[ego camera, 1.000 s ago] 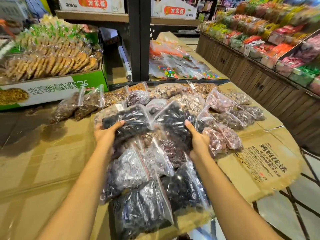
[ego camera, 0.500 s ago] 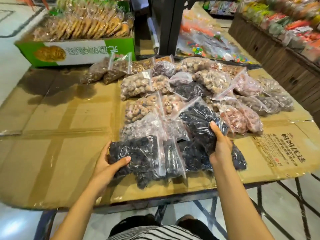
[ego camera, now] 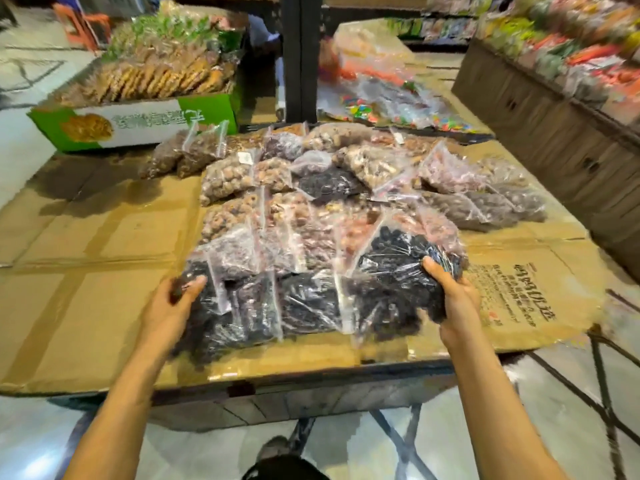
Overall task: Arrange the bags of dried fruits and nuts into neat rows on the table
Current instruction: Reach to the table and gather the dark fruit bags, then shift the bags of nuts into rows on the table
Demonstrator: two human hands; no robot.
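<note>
Clear zip bags of dried fruits and nuts lie in rough rows on a cardboard-covered table (ego camera: 86, 306). The nearest row holds dark fruit bags (ego camera: 304, 306). My left hand (ego camera: 173, 306) grips the leftmost dark bag (ego camera: 207, 317) at its left end. My right hand (ego camera: 453, 299) holds a dark fruit bag (ego camera: 391, 268) at the row's right end, thumb on top. Behind them lie bags of pale round nuts (ego camera: 225, 178), pinkish pieces (ego camera: 446, 171) and brown fruit (ego camera: 478, 209).
A green and white box of biscuits (ego camera: 138, 123) stands at the table's back left. A black post (ego camera: 299, 57) rises at the back middle, with candy bags (ego camera: 381, 98) beside it. Wooden display shelves (ego camera: 554, 98) run along the right. The table's front edge is close to me.
The view has shifted back and down. My right hand has brought its dark bag down and toward me into the front row. My left hand stays on the leftmost dark bag.
</note>
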